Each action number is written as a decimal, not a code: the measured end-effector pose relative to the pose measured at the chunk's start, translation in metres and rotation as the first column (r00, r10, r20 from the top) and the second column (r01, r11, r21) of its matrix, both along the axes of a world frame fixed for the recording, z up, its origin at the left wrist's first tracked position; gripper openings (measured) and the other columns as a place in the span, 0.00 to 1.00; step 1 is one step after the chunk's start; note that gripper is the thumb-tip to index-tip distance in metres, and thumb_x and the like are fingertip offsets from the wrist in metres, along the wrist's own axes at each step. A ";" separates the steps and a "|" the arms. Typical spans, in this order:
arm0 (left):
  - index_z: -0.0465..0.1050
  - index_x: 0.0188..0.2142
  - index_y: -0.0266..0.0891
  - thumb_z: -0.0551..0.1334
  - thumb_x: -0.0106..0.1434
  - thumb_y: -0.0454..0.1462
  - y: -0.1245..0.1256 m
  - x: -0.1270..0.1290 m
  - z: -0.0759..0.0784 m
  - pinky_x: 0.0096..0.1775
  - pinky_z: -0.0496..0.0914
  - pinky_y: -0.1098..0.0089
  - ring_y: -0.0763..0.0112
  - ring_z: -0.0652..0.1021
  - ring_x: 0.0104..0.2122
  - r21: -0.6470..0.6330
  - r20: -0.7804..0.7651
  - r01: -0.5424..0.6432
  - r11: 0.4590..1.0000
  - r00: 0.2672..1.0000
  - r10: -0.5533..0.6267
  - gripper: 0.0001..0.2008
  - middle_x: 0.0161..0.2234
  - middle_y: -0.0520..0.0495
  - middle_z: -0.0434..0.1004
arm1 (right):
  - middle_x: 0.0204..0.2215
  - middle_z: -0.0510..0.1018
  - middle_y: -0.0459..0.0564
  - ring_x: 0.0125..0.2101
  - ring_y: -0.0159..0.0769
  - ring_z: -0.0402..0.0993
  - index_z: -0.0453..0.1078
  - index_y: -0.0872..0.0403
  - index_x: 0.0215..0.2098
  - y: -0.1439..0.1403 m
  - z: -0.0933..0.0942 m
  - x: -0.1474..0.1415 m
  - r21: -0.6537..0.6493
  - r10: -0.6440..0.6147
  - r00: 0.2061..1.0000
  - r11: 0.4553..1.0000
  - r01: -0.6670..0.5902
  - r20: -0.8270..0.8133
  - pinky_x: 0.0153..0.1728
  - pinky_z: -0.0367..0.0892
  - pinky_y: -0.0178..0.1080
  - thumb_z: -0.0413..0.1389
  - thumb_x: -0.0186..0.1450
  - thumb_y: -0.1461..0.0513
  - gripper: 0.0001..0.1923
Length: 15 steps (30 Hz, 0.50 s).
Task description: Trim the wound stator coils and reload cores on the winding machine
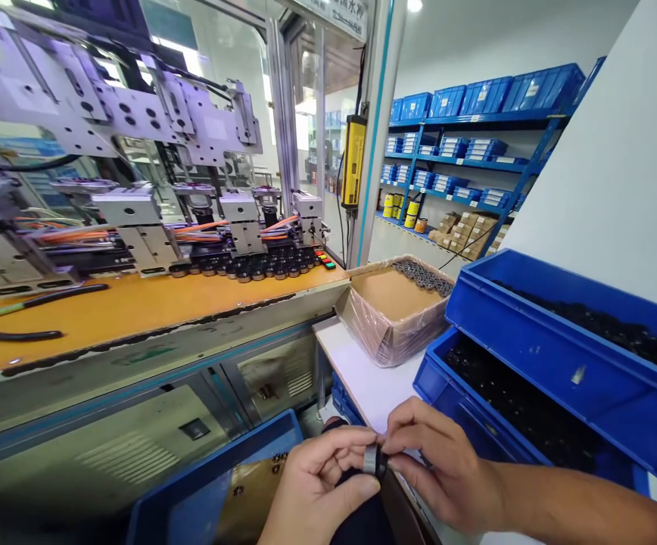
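Observation:
Low in the middle of the view, my left hand (322, 478) pinches a small grey metal ring (370, 459) between thumb and fingers. A black round part (382, 462) sits against the ring's right side; whether it is inside the ring or only touching it I cannot tell. My right hand (445, 463) is closed, its fingertips pressed at that black part from the right and partly covering it. Both hands are over the lap, just left of two blue bins (533, 333) that hold many small black parts.
A plastic-lined carton (388, 341) with metal rings stands on the white table (343, 344). Black-and-metal round parts (272, 261) line the orange bench (135, 306), below the machine fixtures (243, 219). Pliers-like handles (22, 334) lie at left. A blue tray (163, 484) holds a few black pieces.

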State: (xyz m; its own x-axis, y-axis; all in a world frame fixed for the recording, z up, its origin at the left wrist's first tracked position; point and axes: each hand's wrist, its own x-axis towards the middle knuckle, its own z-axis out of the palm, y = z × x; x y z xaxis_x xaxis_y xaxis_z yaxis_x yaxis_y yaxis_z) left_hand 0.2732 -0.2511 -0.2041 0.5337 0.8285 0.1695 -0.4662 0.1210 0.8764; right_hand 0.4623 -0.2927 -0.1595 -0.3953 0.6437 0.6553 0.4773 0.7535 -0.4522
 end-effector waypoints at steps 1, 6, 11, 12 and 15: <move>0.83 0.40 0.45 0.74 0.52 0.33 -0.001 0.002 0.000 0.41 0.77 0.73 0.67 0.84 0.35 -0.021 0.009 0.016 1.000 1.000 -0.016 0.14 0.34 0.46 0.86 | 0.36 0.71 0.52 0.35 0.31 0.71 0.67 0.56 0.46 0.000 0.000 0.000 0.006 -0.003 1.000 1.000 0.003 0.003 0.35 0.72 0.32 0.52 0.68 0.70 0.10; 0.84 0.39 0.44 0.75 0.49 0.31 0.000 0.009 -0.001 0.38 0.77 0.73 0.68 0.83 0.33 -0.013 0.004 0.053 0.999 0.999 -0.053 0.16 0.32 0.46 0.86 | 0.36 0.71 0.52 0.34 0.30 0.72 0.67 0.56 0.48 0.001 0.001 0.003 0.064 -0.037 0.999 0.997 0.036 0.025 0.33 0.72 0.32 0.51 0.69 0.70 0.11; 0.84 0.37 0.44 0.76 0.47 0.32 -0.003 0.010 0.000 0.36 0.77 0.74 0.70 0.82 0.30 -0.026 -0.015 -0.044 0.999 0.999 0.043 0.16 0.30 0.48 0.85 | 0.39 0.73 0.55 0.37 0.33 0.72 0.66 0.59 0.50 0.002 0.000 0.004 0.127 -0.001 0.999 0.992 -0.004 0.043 0.35 0.73 0.34 0.52 0.66 0.70 0.14; 0.83 0.37 0.44 0.77 0.46 0.34 -0.004 0.011 0.001 0.36 0.77 0.74 0.70 0.82 0.30 -0.048 -0.014 -0.078 0.996 0.997 0.078 0.16 0.29 0.48 0.85 | 0.40 0.73 0.56 0.39 0.34 0.73 0.66 0.61 0.51 0.003 -0.001 0.005 0.144 0.012 0.998 0.989 -0.020 0.055 0.36 0.73 0.35 0.52 0.65 0.70 0.15; 0.83 0.36 0.41 0.77 0.45 0.36 -0.009 0.013 0.005 0.37 0.77 0.72 0.68 0.83 0.30 -0.082 -0.029 -0.132 0.988 0.991 0.130 0.17 0.29 0.47 0.85 | 0.42 0.74 0.57 0.42 0.35 0.73 0.64 0.62 0.52 0.004 -0.003 0.006 0.237 -0.030 0.991 0.972 -0.002 0.131 0.40 0.73 0.37 0.53 0.65 0.70 0.17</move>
State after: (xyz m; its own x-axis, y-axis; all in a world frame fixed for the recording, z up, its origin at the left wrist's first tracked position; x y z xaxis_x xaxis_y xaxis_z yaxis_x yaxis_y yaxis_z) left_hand 0.2857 -0.2604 -0.1994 0.4230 0.9021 0.0851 -0.4619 0.1339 0.8768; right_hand 0.4678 -0.2887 -0.1626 -0.4813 0.4834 0.7312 0.5321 0.8240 -0.1945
